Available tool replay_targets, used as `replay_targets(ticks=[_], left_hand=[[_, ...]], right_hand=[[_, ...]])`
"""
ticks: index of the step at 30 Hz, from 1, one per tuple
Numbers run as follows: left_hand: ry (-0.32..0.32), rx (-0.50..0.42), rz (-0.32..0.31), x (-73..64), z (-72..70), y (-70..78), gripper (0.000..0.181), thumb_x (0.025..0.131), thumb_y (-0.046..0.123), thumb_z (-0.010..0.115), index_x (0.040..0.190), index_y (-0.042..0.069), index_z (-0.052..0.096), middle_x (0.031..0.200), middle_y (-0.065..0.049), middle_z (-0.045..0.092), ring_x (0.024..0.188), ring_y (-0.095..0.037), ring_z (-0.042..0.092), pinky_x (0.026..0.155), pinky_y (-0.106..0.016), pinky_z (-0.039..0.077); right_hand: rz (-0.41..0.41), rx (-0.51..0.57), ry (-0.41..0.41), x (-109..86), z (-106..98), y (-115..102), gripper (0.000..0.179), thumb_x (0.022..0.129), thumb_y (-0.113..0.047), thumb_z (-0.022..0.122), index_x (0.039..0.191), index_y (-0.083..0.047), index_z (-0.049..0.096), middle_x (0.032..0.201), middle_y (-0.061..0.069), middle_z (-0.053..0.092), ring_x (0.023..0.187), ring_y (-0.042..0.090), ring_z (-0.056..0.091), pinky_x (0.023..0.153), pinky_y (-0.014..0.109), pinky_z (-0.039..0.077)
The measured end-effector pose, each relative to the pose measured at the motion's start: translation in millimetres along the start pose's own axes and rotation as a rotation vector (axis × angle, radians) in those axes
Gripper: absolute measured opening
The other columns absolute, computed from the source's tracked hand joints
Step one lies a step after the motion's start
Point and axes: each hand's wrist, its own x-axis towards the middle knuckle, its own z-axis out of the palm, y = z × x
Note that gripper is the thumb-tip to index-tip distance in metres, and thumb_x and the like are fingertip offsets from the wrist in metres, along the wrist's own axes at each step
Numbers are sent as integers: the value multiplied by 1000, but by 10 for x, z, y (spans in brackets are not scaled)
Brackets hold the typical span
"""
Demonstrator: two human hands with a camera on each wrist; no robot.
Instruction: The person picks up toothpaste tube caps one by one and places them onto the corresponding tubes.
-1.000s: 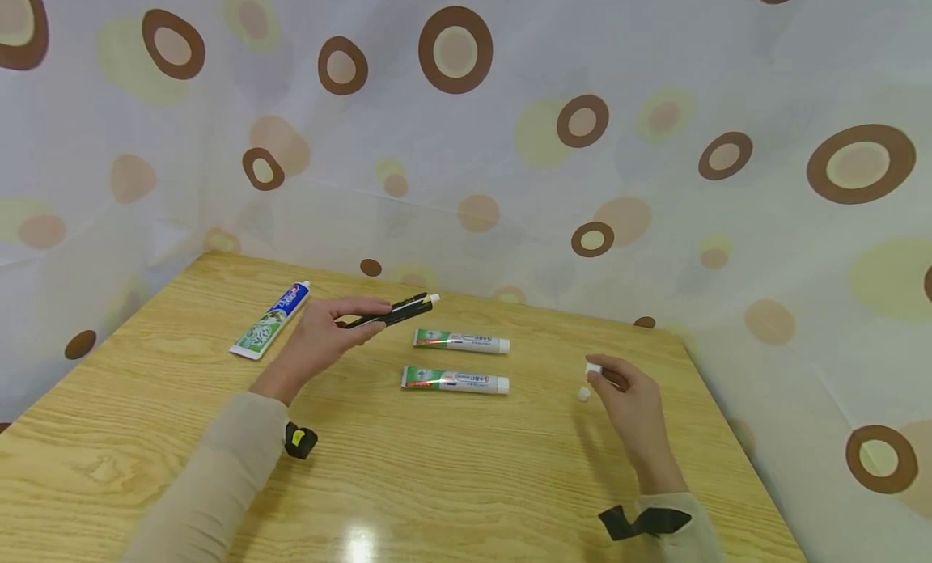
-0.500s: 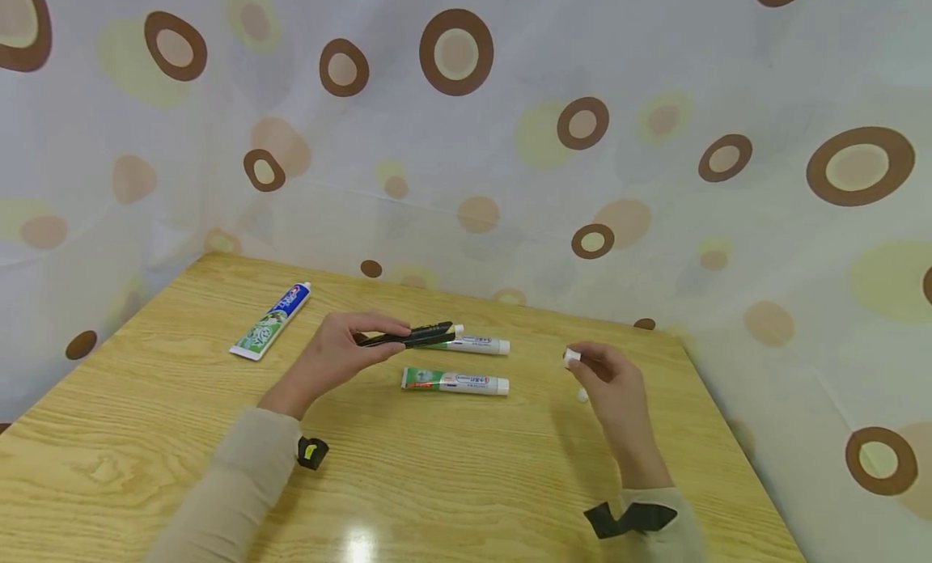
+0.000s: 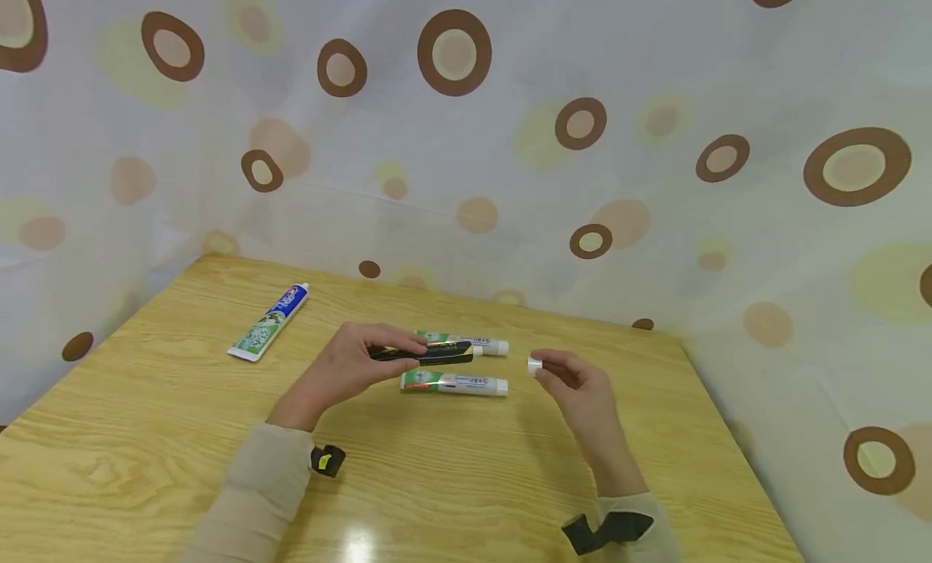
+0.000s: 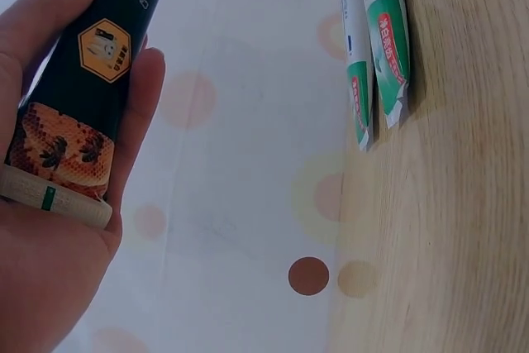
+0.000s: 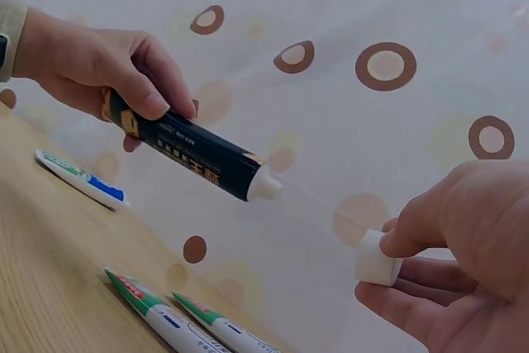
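Observation:
My left hand (image 3: 349, 365) grips a dark toothpaste tube (image 5: 198, 148) with gold lettering, held in the air above the table. Its white nozzle (image 5: 264, 185) is bare and points toward my right hand (image 3: 582, 393). Between thumb and fingertips the right hand pinches a white cap (image 5: 378, 259), a short gap away from the nozzle. In the left wrist view, honeycomb and bees (image 4: 62, 150) are printed near the tube's crimped end. Two white-and-green toothpaste tubes, one nearer (image 3: 455, 383) and one farther (image 3: 488, 346), lie capped on the table; the held tube partly covers the farther one.
A blue-and-green toothpaste tube (image 3: 269, 322) lies at the left of the wooden table (image 3: 437, 482). Patterned cloth (image 3: 466, 142) hangs behind the table and along its right side. Black straps (image 3: 607, 532) with attachments circle the sleeves.
The left hand has carried the dark tube right and lower. My right hand has come left with the cap, so the two are closer. The small white piece on the table is now out of sight.

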Motion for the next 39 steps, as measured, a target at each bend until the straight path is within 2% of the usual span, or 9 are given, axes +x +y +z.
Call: replay_targets(ticks=[3,8,15,21,26,34,39], left_hand=[[-28,17,18,-6,7,15,18,87,17,78,104,23,80,118,3,73,113,-16,67,82,-23,57],[-62,-5,61,8,24,54,19,86,14,78,104,22,80,115,3,74,110,-15,68,79,-25,58],[-136,-13,78,53,97,95,20,86,15,78,103,26,79,113,8,74,113,-11,67,85,-28,57],[-144,-13,70,45,106,94,19,86,19,79,102,27,79,113,9,75,114,-10,66,88,-27,56],[-146,-10,77,45,89,114,18,85,19,79,103,26,79,113,8,75,112,-10,68,86,-25,56],[-140,-13,91,29,102,116,18,85,19,79,103,24,79,112,7,75,110,-10,68,83,-26,57],[-140,-27,82,23,116,118,18,85,19,79,102,25,80,112,7,75,109,-10,68,84,-26,57]], right_hand=[[-26,41,-35,-16,86,-16,30,96,-11,65,124,0,65,126,15,64,104,7,66,91,22,54],[-83,108,-97,-13,205,-36,30,96,-11,65,123,2,65,127,20,62,107,9,67,92,26,55],[-113,134,-147,-29,258,-59,32,97,-16,64,125,-1,64,128,15,62,110,13,67,95,33,55],[-125,105,-179,-59,251,-71,33,97,-17,65,125,-1,64,127,13,63,110,13,67,93,29,55],[-144,77,-189,-59,260,-70,30,97,-15,65,123,-1,65,127,14,63,107,11,68,91,25,55],[-112,98,-199,-58,284,-52,29,99,-16,62,123,-1,63,122,20,62,98,17,71,88,36,58],[-104,108,-217,-61,268,-42,30,99,-17,62,124,-1,62,116,22,63,94,17,72,86,35,59]])
